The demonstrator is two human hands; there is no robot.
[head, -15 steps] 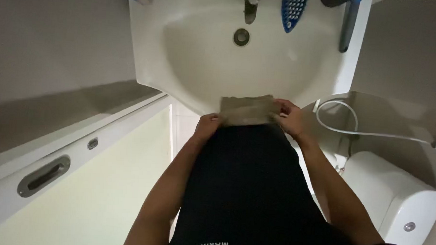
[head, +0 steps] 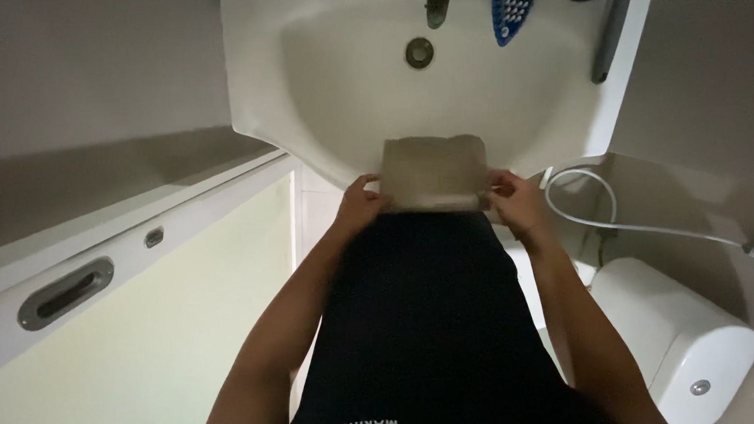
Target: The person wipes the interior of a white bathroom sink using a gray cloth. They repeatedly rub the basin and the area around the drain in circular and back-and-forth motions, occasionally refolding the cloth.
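Observation:
A folded grey-beige cloth (head: 435, 170) lies over the front rim of a white washbasin (head: 314, 109). My left hand (head: 362, 201) grips the cloth's near left corner. My right hand (head: 514, 200) pinches its near right corner. Both forearms reach forward along my dark shirt. The cloth hangs partly into the bowl, below the drain (head: 418, 52).
A tap (head: 437, 7) stands at the basin's back, with a blue perforated brush (head: 512, 14) and a dark handle (head: 608, 40) beside it. A white hose (head: 594, 218) loops at the right above a toilet cistern (head: 681, 348). A pale door with a recessed handle (head: 65, 293) is left.
The cloth now reaches further up over the basin rim, and both hands sit slightly lower on its near corners. The view has shifted a little.

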